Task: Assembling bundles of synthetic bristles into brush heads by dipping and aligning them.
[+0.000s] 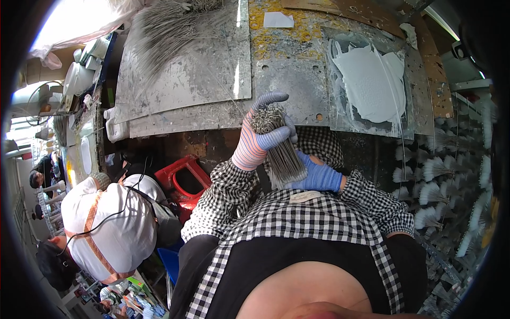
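A thick bundle of thin grey wires (284,159) with small looped ends stands in front of my checked apron, near the table's front edge. My left hand (254,139), in a striped glove, wraps round the bundle just below the loops; its index finger stretches out past them. My right hand (319,174), in a blue glove with some fingers bare, presses against the lower, straight ends from the right. Its fingertips are partly hidden behind the wires. More grey wires (164,34) lie in a loose pile on the metal sheet (212,74) at the far left.
White paste (369,82) is spread on a plate at the table's right. A white paper piece (278,20) lies at the back. Racks of pale fan-shaped wire bunches (433,194) stand at the right. On the left are a red stool (183,178) and a seated co-worker (109,228).
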Tool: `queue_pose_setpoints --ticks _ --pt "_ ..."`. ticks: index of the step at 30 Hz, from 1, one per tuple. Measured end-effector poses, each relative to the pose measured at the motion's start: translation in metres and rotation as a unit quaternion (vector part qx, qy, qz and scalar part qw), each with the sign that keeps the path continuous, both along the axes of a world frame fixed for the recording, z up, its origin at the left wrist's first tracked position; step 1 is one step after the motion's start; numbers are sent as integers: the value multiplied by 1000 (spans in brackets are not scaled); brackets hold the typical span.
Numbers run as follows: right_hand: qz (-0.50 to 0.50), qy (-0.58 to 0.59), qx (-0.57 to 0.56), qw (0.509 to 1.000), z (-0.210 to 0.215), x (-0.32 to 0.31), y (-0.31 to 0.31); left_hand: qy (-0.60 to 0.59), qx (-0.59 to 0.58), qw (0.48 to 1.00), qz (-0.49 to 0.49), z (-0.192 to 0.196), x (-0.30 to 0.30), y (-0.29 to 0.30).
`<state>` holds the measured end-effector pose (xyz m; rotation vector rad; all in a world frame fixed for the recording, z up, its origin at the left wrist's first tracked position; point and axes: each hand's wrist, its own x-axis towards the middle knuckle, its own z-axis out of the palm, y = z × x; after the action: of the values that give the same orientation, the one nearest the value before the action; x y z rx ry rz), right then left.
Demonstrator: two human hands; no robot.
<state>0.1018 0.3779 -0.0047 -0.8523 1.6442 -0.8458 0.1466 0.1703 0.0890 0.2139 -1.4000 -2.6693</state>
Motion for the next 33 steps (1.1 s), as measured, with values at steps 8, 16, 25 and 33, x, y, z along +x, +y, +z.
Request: queue_pose_setpoints --ticks 8,16,25,33 --pt "43 318 -152 935 143 -105 -14 -26 -41 997 -62 9 6 -4" --pt "295 666 -427 537 183 -159 -126 -14 -54 979 -194 12 1 14" --pt "259 792 -371 411 261 -250 -74 -56 -131 985 -100 8 -2 15" --pt "104 347 -193 912 120 -119 -16 -71 -65 993 68 -1 5 5"
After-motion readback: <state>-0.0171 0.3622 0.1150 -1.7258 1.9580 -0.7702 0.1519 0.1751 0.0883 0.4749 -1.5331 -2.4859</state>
